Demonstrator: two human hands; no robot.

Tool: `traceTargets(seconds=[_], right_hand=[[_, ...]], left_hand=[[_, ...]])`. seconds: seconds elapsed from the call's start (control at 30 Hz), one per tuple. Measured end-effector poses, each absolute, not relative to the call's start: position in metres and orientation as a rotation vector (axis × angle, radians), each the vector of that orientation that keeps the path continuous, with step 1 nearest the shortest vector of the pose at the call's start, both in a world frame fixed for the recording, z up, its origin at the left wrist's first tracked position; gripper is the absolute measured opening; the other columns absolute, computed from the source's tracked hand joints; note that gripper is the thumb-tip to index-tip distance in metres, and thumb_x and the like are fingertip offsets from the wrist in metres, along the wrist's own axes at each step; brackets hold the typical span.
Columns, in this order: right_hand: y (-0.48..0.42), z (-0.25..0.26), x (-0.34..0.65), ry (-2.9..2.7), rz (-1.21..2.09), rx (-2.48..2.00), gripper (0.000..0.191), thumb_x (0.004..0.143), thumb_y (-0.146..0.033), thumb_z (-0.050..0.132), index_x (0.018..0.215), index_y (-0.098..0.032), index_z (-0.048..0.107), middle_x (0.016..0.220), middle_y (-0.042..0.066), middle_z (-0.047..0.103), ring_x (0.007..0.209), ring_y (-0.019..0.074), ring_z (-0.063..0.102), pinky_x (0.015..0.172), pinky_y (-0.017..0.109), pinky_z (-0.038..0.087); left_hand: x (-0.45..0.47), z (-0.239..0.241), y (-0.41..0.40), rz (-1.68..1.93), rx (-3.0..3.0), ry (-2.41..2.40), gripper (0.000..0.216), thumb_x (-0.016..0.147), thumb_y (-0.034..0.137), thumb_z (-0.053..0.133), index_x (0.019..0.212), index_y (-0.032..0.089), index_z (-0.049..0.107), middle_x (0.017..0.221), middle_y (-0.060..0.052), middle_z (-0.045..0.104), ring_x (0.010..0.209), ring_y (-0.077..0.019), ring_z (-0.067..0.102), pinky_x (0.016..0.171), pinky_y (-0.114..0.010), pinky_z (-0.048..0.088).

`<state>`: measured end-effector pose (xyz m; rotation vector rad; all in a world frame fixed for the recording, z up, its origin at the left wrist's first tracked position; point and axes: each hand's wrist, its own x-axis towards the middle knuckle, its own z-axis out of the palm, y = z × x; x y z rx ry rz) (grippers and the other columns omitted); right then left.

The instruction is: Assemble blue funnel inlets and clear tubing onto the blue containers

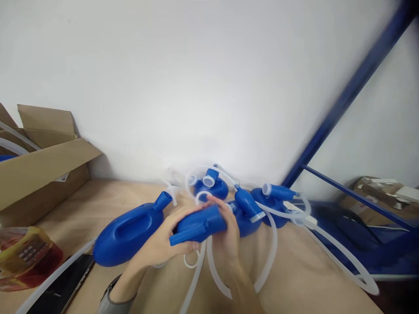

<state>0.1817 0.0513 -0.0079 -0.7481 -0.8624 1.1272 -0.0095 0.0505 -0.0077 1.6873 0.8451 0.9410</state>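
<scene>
Both my hands are wrapped round a hollow blue plastic piece (pixel 201 224) with a flat tab. My left hand (pixel 163 237) grips its left side, thumb underneath. My right hand (pixel 231 233) closes round its right end, partly hiding it. Just left of my hands lies a blue urine bottle (pixel 129 231) with a moulded handle, its neck pointing up to the right. Behind and to the right are several more blue bottles (pixel 244 220), joined with blue funnel-shaped pieces (pixel 247 203) and pale tubes (pixel 273 242). A white ring (pixel 203 195) shows behind my fingertips.
On the left stands an open cardboard box (pixel 42 161) with tubes inside. In front of it are a plastic-wrapped red-and-yellow package (pixel 29 257) and a dark flat phone-like object (pixel 62 283). A blue metal frame (pixel 347 96) slants up on the right, cartons (pixel 389 196) beyond.
</scene>
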Motion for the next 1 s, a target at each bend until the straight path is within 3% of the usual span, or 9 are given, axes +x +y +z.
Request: traceTargets(seconds=[0.1, 0.17, 0.27, 0.33, 0.37, 0.43, 0.6, 0.73, 1.0], right_hand=[[0.057, 0.001, 0.17, -0.761, 0.92, -0.811, 0.047, 0.097, -0.048, 0.067, 0.138, -0.026, 0.07, 0.099, 0.004, 0.078, 0.102, 0.0248, 0.073, 0.101, 0.042, 0.054], [0.06, 0.001, 0.167, -0.74, 0.837, -0.849, 0.048, 0.098, -0.049, 0.067, 0.141, -0.026, 0.068, 0.096, 0.003, 0.076, 0.101, 0.0239, 0.072, 0.102, 0.043, 0.052], [0.061, -0.006, 0.168, -0.905, 0.788, -0.841, 0.023, 0.093, -0.043, 0.075, 0.104, -0.024, 0.081, 0.093, 0.003, 0.072, 0.096, 0.0231, 0.069, 0.096, 0.04, 0.053], [0.058, -0.011, 0.169, -1.01, 0.702, -0.784, 0.012, 0.089, -0.034, 0.079, 0.082, -0.024, 0.077, 0.092, 0.002, 0.064, 0.093, 0.021, 0.065, 0.09, 0.036, 0.052], [0.056, -0.013, 0.17, -1.034, 0.659, -0.75, 0.01, 0.088, -0.031, 0.079, 0.081, -0.025, 0.074, 0.092, 0.0, 0.06, 0.092, 0.0202, 0.062, 0.088, 0.035, 0.052], [0.051, -0.013, 0.17, -1.055, 0.612, -0.704, 0.006, 0.088, -0.03, 0.075, 0.093, -0.029, 0.072, 0.099, 0.0, 0.056, 0.098, 0.0211, 0.06, 0.089, 0.035, 0.052], [0.04, -0.003, 0.173, -1.295, 0.805, -0.736, 0.04, 0.1, -0.048, 0.055, 0.132, -0.03, 0.072, 0.137, 0.007, 0.066, 0.139, 0.0329, 0.053, 0.119, 0.048, 0.037], [0.034, 0.004, 0.175, -1.244, 1.021, -0.707, 0.051, 0.105, -0.062, 0.043, 0.126, -0.029, 0.075, 0.129, 0.007, 0.075, 0.128, 0.0335, 0.065, 0.113, 0.048, 0.045], [0.03, 0.006, 0.169, -1.062, 1.01, -0.667, 0.046, 0.104, -0.053, 0.045, 0.12, -0.025, 0.077, 0.124, 0.008, 0.078, 0.124, 0.0323, 0.068, 0.113, 0.047, 0.046]], left_hand=[[-0.013, 0.002, 0.045, 1.072, 1.796, 0.998, 0.068, 0.087, 0.033, 0.079, 0.151, 0.03, 0.056, 0.158, -0.009, 0.057, 0.144, -0.0344, 0.054, 0.12, -0.049, 0.046], [-0.019, 0.008, 0.044, 1.134, 1.912, 1.075, 0.065, 0.087, 0.032, 0.078, 0.148, 0.031, 0.058, 0.154, -0.008, 0.062, 0.14, -0.0341, 0.058, 0.116, -0.048, 0.05], [-0.026, 0.018, 0.041, 1.167, 2.108, 1.081, 0.061, 0.083, 0.026, 0.08, 0.141, 0.031, 0.064, 0.143, -0.006, 0.07, 0.131, -0.0322, 0.066, 0.108, -0.043, 0.056], [-0.027, 0.022, 0.038, 1.196, 2.19, 1.076, 0.063, 0.079, 0.022, 0.081, 0.14, 0.032, 0.065, 0.138, -0.005, 0.074, 0.125, -0.0303, 0.07, 0.103, -0.039, 0.059], [-0.026, 0.022, 0.037, 1.211, 2.222, 1.076, 0.066, 0.078, 0.021, 0.082, 0.14, 0.033, 0.064, 0.138, -0.004, 0.074, 0.123, -0.0296, 0.071, 0.102, -0.038, 0.06], [-0.023, 0.02, 0.034, 1.226, 2.291, 1.058, 0.071, 0.077, 0.023, 0.082, 0.144, 0.034, 0.061, 0.14, -0.004, 0.072, 0.124, -0.0292, 0.071, 0.1, -0.037, 0.061], [-0.019, 0.015, 0.033, 1.295, 2.414, 0.963, 0.064, 0.086, 0.035, 0.079, 0.146, 0.034, 0.058, 0.142, -0.007, 0.07, 0.126, -0.0287, 0.071, 0.106, -0.038, 0.059], [-0.017, 0.018, 0.028, 1.31, 2.489, 0.88, 0.059, 0.088, 0.042, 0.079, 0.143, 0.029, 0.06, 0.142, -0.01, 0.07, 0.127, -0.0304, 0.071, 0.107, -0.038, 0.059], [-0.004, 0.016, 0.024, 1.416, 2.508, 0.899, 0.059, 0.092, 0.044, 0.077, 0.146, 0.029, 0.057, 0.14, -0.012, 0.07, 0.124, -0.0307, 0.073, 0.105, -0.038, 0.061]])
